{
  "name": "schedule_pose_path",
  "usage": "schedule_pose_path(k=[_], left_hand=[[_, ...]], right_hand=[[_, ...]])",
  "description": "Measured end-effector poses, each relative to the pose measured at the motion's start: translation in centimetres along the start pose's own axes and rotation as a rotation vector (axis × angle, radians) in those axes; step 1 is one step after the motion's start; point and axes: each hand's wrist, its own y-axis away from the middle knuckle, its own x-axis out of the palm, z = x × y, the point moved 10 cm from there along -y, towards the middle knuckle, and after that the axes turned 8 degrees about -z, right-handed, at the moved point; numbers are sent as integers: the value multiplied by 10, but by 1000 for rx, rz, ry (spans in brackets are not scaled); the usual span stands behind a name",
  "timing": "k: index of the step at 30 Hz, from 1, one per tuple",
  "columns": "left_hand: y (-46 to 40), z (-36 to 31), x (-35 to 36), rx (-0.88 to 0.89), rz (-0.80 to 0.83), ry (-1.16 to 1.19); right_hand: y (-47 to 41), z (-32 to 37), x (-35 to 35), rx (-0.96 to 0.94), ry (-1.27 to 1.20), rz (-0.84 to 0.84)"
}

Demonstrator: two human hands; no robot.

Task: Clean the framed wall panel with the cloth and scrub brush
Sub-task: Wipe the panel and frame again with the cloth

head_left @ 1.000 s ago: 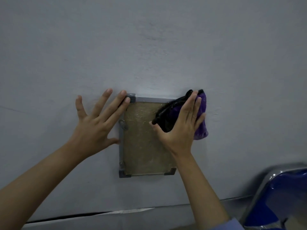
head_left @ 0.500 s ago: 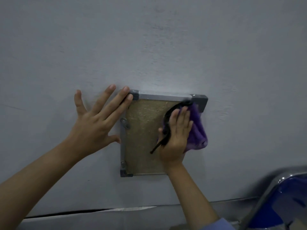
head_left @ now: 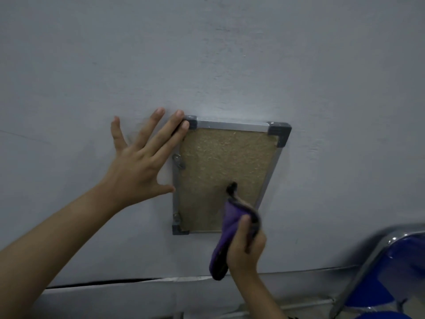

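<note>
While wiping down the panel [head_left: 225, 178] at frame centre, with the right hand [head_left: 247, 247] clenched round the purple cloth [head_left: 226, 229] at the panel's lower right corner. Left hand [head_left: 140, 162] spread wide and flat on the wall [head_left: 207, 61], fingertips touching the frame's upper left corner. Cloth stage in hand, by the look of it; no brush in view. Next, likely: lifting the cloth back to the top for another stroke, pressing evenly, keeping the left hand braced. Blue chair [head_left: 391, 272] at lower right.
</note>
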Motion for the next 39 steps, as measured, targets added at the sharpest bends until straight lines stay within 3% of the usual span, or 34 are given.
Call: schedule_pose_path(k=[2,5,8,12,14,18,22,29,32,39], left_hand=[[0,0,1,-2,8,-6],[1,0,2,-14,15,-18],[0,-1,3,-12,17,-28],[-2,2,3,6,8,-40],[-3,3,3,16,7,-45],[-4,4,7,22,-7,-44],[-4,5,7,26,-22,-41],[-3,5,5,15,-23,-72],[-3,5,6,2,-14,-77],[-2,4,6,-14,6,-81]], right_hand=[[0,-7,-37,279,-145,-367],[-24,23,-49,214,-244,-498],[-56,72,-27,-48,-269,-378],[-64,111,52,-734,184,78],[-59,97,81,-902,333,186],[-47,82,92,-1001,321,198],[-13,69,108,-1187,380,336],[31,40,107,-1319,362,572],[57,14,104,-1337,416,703],[66,-14,99,-1309,377,769]])
